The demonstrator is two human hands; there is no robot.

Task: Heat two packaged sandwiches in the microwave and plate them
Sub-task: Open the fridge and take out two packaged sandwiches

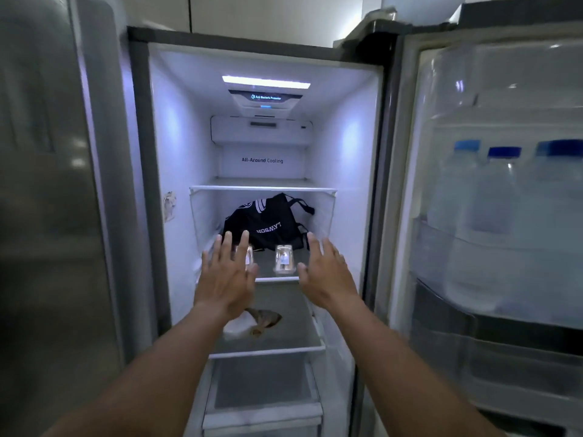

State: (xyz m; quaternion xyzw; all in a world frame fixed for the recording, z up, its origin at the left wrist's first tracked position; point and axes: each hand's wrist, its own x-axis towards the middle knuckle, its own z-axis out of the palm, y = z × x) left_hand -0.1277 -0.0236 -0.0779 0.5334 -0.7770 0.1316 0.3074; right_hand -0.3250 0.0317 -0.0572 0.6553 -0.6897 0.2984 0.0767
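With my left hand (pixel 227 275) and right hand (pixel 326 274) both spread and holding nothing at mid-frame before the two clear plastic sandwich packs (pixel 284 259) on the glass fridge shelf (pixel 276 279), I fear a careless reach shoves them against the black cloth bag (pixel 262 223) behind.

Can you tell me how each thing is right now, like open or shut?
Fridge door, open.
Fridge light, on.
Left hand, open, empty.
Right hand, open, empty.
Left sandwich pack, on shelf, not gripped.
Right sandwich pack, on shelf, not gripped.
Water bottles, upright, capped.
Black bag, slumped.
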